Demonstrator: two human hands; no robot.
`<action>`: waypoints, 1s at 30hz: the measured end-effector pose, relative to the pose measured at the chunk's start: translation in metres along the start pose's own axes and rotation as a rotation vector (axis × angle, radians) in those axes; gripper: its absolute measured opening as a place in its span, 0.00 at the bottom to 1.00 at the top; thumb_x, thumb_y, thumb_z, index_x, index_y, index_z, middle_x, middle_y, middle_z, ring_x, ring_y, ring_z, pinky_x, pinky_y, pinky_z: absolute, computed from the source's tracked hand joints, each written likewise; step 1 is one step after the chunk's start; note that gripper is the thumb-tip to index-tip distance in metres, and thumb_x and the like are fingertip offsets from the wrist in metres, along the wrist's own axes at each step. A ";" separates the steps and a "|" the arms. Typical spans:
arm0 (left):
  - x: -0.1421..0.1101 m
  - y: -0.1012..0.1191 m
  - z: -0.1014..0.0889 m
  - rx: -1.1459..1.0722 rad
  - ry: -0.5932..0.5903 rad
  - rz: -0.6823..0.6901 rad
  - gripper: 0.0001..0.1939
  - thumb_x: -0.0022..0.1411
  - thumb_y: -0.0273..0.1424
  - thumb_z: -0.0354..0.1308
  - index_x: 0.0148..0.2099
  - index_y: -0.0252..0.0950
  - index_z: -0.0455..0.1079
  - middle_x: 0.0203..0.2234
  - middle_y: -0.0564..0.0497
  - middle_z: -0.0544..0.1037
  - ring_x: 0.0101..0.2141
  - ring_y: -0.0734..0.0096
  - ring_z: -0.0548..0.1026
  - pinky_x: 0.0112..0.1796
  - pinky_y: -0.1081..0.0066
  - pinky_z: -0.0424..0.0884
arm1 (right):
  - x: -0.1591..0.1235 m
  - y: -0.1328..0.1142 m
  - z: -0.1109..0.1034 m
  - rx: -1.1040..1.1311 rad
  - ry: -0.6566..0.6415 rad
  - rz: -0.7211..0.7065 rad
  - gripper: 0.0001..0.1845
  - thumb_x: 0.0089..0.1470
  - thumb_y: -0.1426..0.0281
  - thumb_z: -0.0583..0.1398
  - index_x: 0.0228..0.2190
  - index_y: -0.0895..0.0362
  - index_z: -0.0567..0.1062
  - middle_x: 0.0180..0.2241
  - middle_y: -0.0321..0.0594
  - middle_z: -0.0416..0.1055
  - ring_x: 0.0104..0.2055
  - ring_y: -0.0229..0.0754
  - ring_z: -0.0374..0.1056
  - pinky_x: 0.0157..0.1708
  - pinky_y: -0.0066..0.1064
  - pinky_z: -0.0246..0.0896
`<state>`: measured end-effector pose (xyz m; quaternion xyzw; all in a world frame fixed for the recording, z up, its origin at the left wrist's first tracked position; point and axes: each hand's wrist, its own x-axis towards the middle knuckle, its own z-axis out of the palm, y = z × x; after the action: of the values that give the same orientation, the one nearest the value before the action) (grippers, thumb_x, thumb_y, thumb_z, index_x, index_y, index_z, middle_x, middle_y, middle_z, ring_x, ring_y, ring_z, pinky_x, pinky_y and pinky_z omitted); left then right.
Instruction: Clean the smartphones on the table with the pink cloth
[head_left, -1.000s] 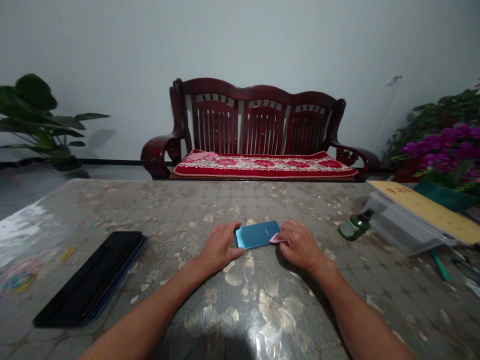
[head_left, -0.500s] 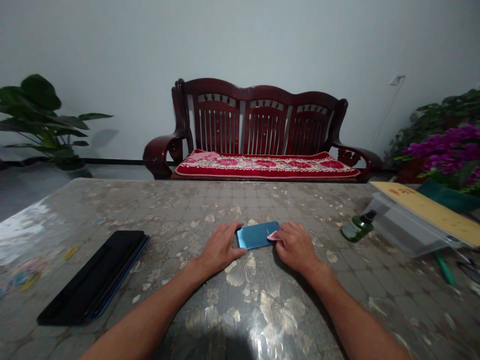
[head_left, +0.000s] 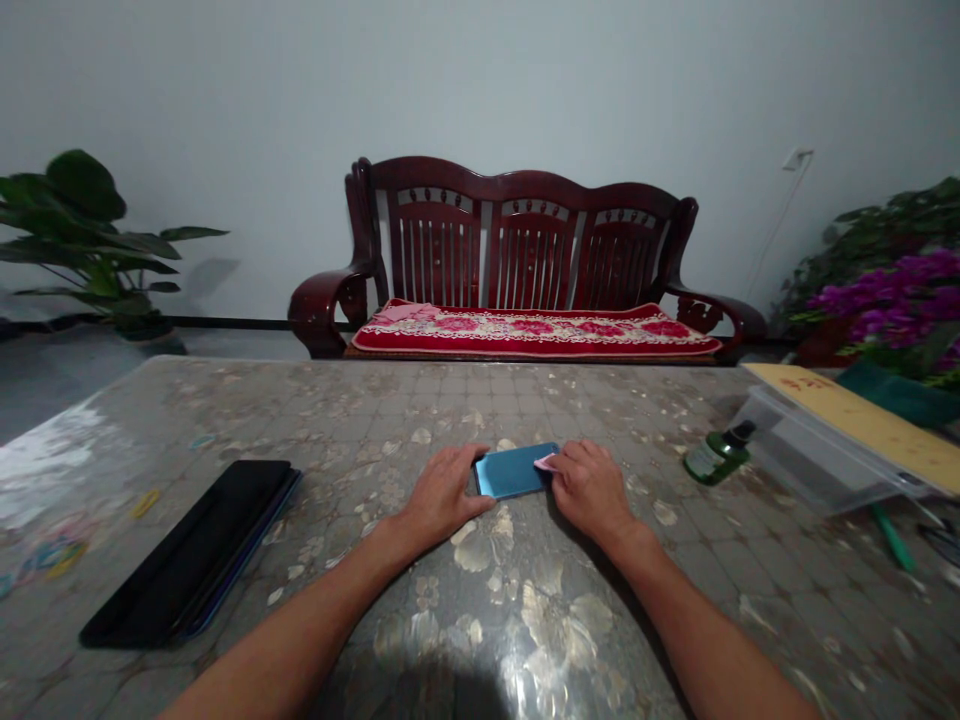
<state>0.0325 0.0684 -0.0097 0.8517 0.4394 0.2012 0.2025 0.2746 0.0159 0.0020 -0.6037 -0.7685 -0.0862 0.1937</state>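
Note:
A blue smartphone (head_left: 514, 472) lies back up on the patterned tabletop in front of me. My left hand (head_left: 444, 492) grips its left end, thumb at the near edge and fingers at the far edge. At the phone's right end, my right hand (head_left: 591, 487) pinches a small pink cloth (head_left: 546, 463) and presses it against the phone's back. The fingers hide most of the cloth and the phone's right corner.
On the left lies a stack of dark phones or tablets (head_left: 191, 550), near coloured rubber bands (head_left: 60, 555). To the right stand a green bottle (head_left: 718, 454) and a clear plastic box (head_left: 806, 455) under a yellow board (head_left: 862, 415). A wooden bench (head_left: 517, 200) is behind the table.
My right hand and the pink cloth have shifted very slightly up along the phone's right end. My left hand keeps its grip and the phone stays in place.

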 end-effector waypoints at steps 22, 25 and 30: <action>0.000 0.000 0.000 -0.023 0.001 -0.011 0.30 0.52 0.33 0.69 0.57 0.39 0.67 0.49 0.44 0.77 0.52 0.49 0.72 0.54 0.54 0.67 | 0.008 -0.005 0.008 0.061 -0.023 -0.023 0.17 0.56 0.79 0.56 0.39 0.50 0.81 0.34 0.41 0.73 0.40 0.46 0.63 0.41 0.35 0.52; 0.001 0.000 0.001 -0.025 0.008 -0.012 0.30 0.52 0.33 0.69 0.57 0.39 0.67 0.49 0.44 0.77 0.51 0.50 0.72 0.54 0.54 0.66 | 0.012 -0.001 0.008 -0.035 -0.022 0.061 0.16 0.57 0.78 0.57 0.39 0.52 0.82 0.34 0.44 0.73 0.40 0.47 0.62 0.40 0.36 0.51; 0.002 -0.002 0.002 -0.041 0.015 -0.007 0.31 0.51 0.33 0.70 0.57 0.40 0.67 0.50 0.44 0.76 0.52 0.50 0.72 0.55 0.54 0.66 | 0.016 -0.011 0.012 0.011 -0.032 0.010 0.16 0.59 0.77 0.56 0.40 0.51 0.81 0.35 0.43 0.72 0.41 0.47 0.62 0.40 0.36 0.51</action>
<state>0.0334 0.0705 -0.0121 0.8444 0.4397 0.2157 0.2172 0.2587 0.0316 -0.0016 -0.6076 -0.7691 -0.0714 0.1852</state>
